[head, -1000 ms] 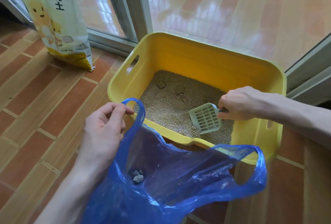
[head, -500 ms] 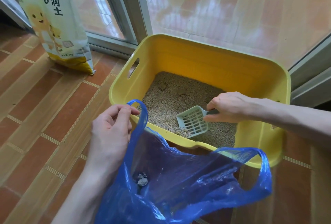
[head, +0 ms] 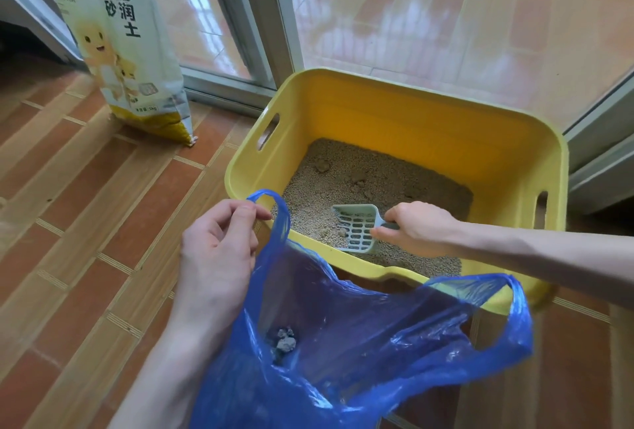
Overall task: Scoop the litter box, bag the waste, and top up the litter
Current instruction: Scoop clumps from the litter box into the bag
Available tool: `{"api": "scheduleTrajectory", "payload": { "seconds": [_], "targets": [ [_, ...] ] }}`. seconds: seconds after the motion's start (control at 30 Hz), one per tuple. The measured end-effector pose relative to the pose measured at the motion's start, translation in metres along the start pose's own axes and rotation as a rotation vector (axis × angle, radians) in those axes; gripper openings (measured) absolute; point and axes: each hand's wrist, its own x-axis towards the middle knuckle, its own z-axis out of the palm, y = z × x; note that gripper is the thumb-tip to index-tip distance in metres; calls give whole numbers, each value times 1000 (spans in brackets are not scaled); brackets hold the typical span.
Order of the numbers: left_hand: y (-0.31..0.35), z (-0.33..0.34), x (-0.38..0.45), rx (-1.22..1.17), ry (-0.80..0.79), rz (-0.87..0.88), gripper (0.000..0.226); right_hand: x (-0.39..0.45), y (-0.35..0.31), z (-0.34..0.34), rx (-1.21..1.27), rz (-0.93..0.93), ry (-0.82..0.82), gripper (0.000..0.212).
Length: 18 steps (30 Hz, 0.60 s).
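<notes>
A yellow litter box (head: 429, 119) stands on the tiled floor, holding tan litter (head: 343, 171) with a few clumps near the back. My right hand (head: 418, 226) grips the handle of a pale green slotted scoop (head: 356, 226), whose blade lies in the litter by the near wall. My left hand (head: 219, 243) pinches one handle of an open blue plastic bag (head: 377, 343) in front of the box. Grey waste clumps (head: 284, 343) lie at the bottom of the bag.
A white and yellow bag of cat litter (head: 127, 44) stands upright at the left against the sliding door frame (head: 240, 16). Glass doors run behind the box. Brown tiled floor (head: 85, 205) spreads to the left.
My right hand has slid the scoop leftward through the litter along the near wall. My left hand keeps the bag handle in place.
</notes>
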Motion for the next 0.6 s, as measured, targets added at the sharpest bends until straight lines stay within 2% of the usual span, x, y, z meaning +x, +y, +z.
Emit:
{"api": "scheduleTrajectory", "payload": {
  "seconds": [0.17,0.4,0.6],
  "targets": [
    [4,-3,-5,4,2,7,29,9,-18,6,42,10,79,40],
    [8,-10,-10,8,23,13,30,15,-28,20,334,16,63,47],
    [8,-15,-13,25,26,20,30,1,-23,11,419,-1,142,49]
  ]
}}
